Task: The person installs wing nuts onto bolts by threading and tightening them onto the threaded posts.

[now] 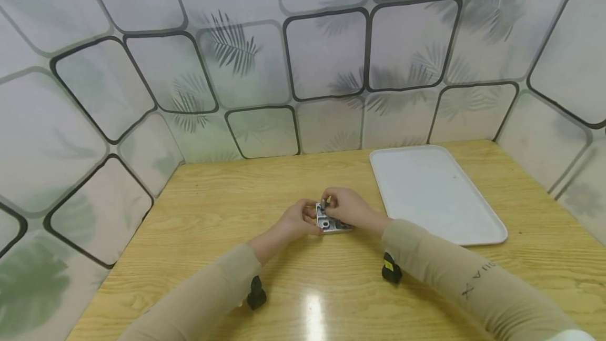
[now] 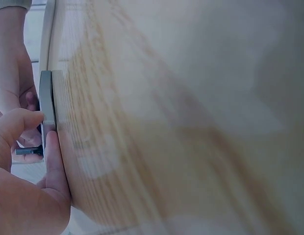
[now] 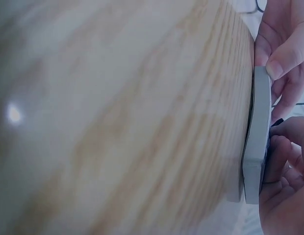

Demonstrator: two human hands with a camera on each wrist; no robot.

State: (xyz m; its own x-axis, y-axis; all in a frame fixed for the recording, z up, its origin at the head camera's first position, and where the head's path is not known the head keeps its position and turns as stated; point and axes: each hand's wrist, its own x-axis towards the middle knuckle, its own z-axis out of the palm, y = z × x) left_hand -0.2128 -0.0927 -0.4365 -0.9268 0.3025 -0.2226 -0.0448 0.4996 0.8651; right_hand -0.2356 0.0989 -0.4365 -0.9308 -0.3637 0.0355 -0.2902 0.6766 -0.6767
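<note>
A small, flat, silver-grey case (image 1: 325, 224) with molded recesses and a round hole lies on the table in front of me. My left hand (image 1: 295, 219) grips its left side, with the thumb at the near corner and fingers at the far corner. Over the top of the case, my right hand (image 1: 349, 207) pinches a small dark piece (image 2: 28, 151) between thumb and fingers. That piece's exact kind cannot be made out. From the right wrist, the case's pale side wall (image 3: 260, 112) shows edge-on, while its recesses are hidden there.
A white rectangular tray (image 1: 426, 193) lies to the right, beyond my right forearm. The wooden table (image 1: 222, 188) meets a patterned wall covering (image 1: 326, 57) at the back and sides. Black wrist devices (image 1: 256, 293) hang under both forearms.
</note>
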